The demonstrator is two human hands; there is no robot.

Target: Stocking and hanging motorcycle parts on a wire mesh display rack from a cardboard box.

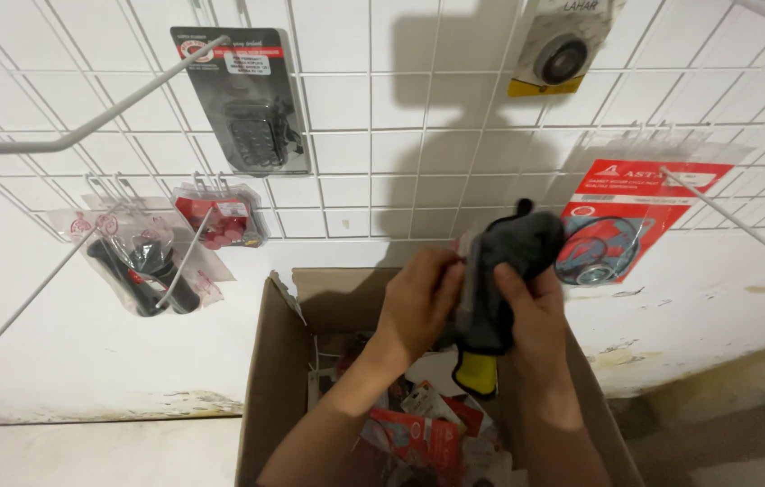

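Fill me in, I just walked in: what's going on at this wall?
A person holds a dark packaged part in both hands, left hand and right hand, above an open cardboard box of more packets. On the wire grid wall ahead, several packets already hang from hooks, including a red packet at right.

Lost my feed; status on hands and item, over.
Left hand and right hand both grip dark packaged part with yellow card. Held above open cardboard box. Nothing in the way.
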